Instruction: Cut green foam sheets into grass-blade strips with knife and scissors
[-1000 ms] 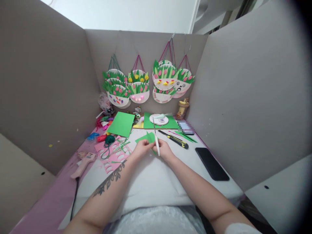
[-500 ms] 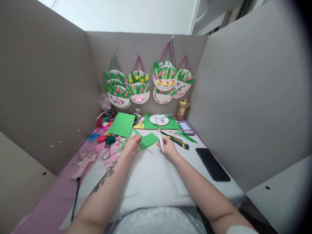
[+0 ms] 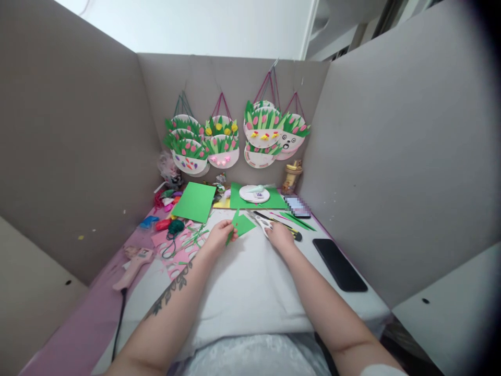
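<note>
Between the fingers of my left hand (image 3: 224,236) is a cut strip of green paper (image 3: 235,219), its pointed end standing up. Just behind it a larger green paper piece (image 3: 246,225) lies on the white cloth. My right hand (image 3: 280,234) is closed around white-handled scissors (image 3: 263,223), whose blades point up and left toward the green paper. A yellow and black utility knife (image 3: 294,233) lies partly hidden behind my right hand.
A black phone (image 3: 340,265) lies at right, a second phone (image 3: 298,207) behind it. At left are a pink glue gun (image 3: 133,267), dark green yarn (image 3: 176,226) and pink paper scraps (image 3: 172,241). Green sheets (image 3: 195,201) lie farther back. Decorated paper-plate baskets (image 3: 223,156) hang on the partition.
The scissors have swung from upright to tilted left, and my right hand has shifted slightly right. The green strip in my left hand has turned from leaning left to upright.
</note>
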`<state>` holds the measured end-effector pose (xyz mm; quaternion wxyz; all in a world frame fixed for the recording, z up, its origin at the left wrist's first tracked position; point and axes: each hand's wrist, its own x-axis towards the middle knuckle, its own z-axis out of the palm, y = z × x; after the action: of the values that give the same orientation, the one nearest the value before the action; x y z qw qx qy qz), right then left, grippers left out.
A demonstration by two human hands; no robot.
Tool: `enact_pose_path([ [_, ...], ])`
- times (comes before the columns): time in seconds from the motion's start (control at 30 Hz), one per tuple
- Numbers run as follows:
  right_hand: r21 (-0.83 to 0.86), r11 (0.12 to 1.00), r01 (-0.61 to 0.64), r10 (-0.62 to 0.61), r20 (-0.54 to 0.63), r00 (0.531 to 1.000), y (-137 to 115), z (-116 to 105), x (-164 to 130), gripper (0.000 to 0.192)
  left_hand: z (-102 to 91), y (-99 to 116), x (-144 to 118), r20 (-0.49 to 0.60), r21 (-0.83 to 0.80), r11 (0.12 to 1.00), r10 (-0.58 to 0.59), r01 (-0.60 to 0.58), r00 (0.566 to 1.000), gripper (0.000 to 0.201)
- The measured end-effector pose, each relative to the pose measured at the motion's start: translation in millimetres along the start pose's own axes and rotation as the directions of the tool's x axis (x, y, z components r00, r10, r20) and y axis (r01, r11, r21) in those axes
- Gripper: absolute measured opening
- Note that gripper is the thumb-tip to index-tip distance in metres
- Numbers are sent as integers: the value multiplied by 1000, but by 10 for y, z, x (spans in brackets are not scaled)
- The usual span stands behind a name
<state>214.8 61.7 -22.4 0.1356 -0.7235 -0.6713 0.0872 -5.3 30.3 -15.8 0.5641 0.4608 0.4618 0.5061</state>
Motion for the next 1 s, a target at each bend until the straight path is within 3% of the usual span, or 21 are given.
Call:
enact_pose_path([
  [0.1, 39, 999, -7, 10, -68, 998, 5, -48, 2, 28, 58, -31, -35, 30, 209, 973, 91, -96, 995, 24],
  [0.17, 215, 972, 91, -52, -181, 982, -43, -59, -36, 27, 116, -31, -77, 45, 340, 928, 143, -149, 989, 26],
  [0.2, 353, 921, 163, -91, -213, 973, -84, -55, -69, 29, 148, -28, -102, 51, 384, 908, 159, -166, 986, 26],
  [0.27, 653, 711, 262, -202, -167, 965, -196, -29, -150, 36, 208, -19, -153, 66, 441, 876, 183, -194, 981, 26],
  [0.33, 838, 496, 226, -332, -57, 942, -317, -2, -219, 38, 248, -8, -198, 108, 495, 836, 211, -237, 972, 26],
  [0.4, 900, 401, 173, -358, -21, 934, -404, -5, -219, 33, 254, 14, -229, 142, 542, 794, 238, -276, 961, 27],
  [0.53, 936, 328, 129, -219, -57, 974, -349, -186, 108, 32, 170, 103, -240, 76, 600, 771, 213, -215, 974, 29],
  [0.6, 956, 264, 127, -53, -117, 992, -184, -354, 385, 33, 120, 150, -231, 22, 616, 770, 194, -166, 981, 29],
  [0.67, 963, 217, 162, 152, -197, 968, 48, -530, 639, 35, 93, 183, -229, -10, 624, 768, 191, -143, 982, 27],
  [0.73, 946, 261, 190, 323, -271, 907, 307, -662, 800, 34, 93, 202, -243, -16, 614, 780, 169, -124, 985, 27],
  [0.83, 906, 389, 168, 438, -343, 831, 664, -695, 836, 33, 129, 217, -289, 13, 624, 768, 176, -146, 984, 28],
  [0.93, 795, 605, -47, 463, -304, 833, 906, -590, 767, 24, 162, 226, -337, 64, 655, 726, 220, -208, 973, 27],
  [1.0, 614, 759, -216, 462, -276, 843, 946, -554, 742, 19, 168, 229, -351, 92, 669, 702, 246, -243, 965, 25],
])
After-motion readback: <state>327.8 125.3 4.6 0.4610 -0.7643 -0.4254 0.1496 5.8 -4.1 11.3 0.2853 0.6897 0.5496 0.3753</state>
